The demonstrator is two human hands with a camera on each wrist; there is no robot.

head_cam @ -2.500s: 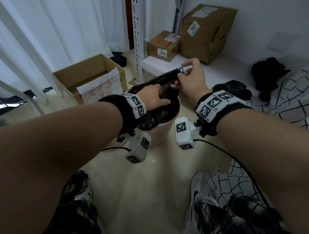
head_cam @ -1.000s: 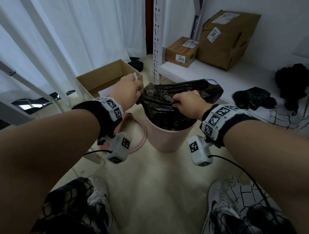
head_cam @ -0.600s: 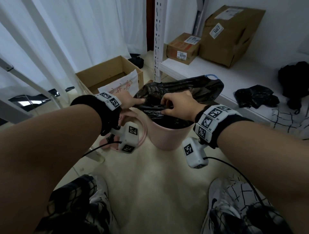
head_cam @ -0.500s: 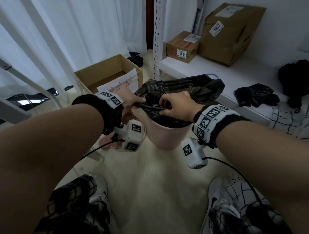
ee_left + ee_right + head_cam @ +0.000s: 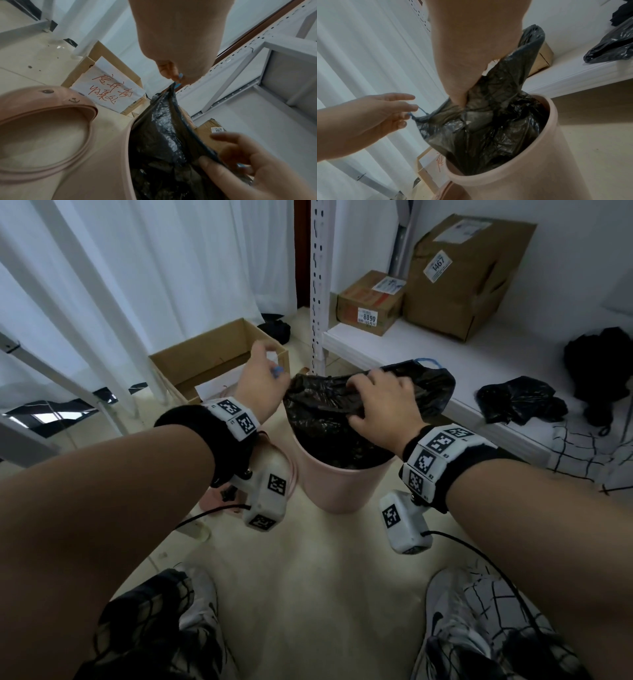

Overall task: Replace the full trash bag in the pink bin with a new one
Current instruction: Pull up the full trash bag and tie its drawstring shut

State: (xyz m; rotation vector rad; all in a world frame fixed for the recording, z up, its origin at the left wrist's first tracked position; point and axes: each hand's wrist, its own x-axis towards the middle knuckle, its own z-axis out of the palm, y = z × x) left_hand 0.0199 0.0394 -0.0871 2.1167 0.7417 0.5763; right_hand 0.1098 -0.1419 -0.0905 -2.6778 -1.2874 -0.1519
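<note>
A pink bin (image 5: 342,487) stands on the floor with a full black trash bag (image 5: 322,422) inside. My left hand (image 5: 274,368) is raised left of the bag and pinches its blue drawstring (image 5: 278,370). In the left wrist view that blue drawstring (image 5: 180,76) runs taut from the bag's corner (image 5: 172,88). My right hand (image 5: 363,396) grips the gathered top of the bag above the bin. In the right wrist view its thumb presses into the black trash bag (image 5: 496,121) above the bin's rim (image 5: 553,115). A second drawstring loop (image 5: 426,361) sticks out at the far side.
The bin's pink lid ring (image 5: 48,121) lies on the floor to the left. Behind it stands an open cardboard box (image 5: 212,357) with a paper sign. A white shelf (image 5: 428,350) to the right carries two boxes and another black bag (image 5: 517,402). A shelf post (image 5: 317,285) rises behind.
My left hand has left the bag's rim and moved up and to the left, pulling the blue drawstring out. My right hand keeps its grip on the bag's top.
</note>
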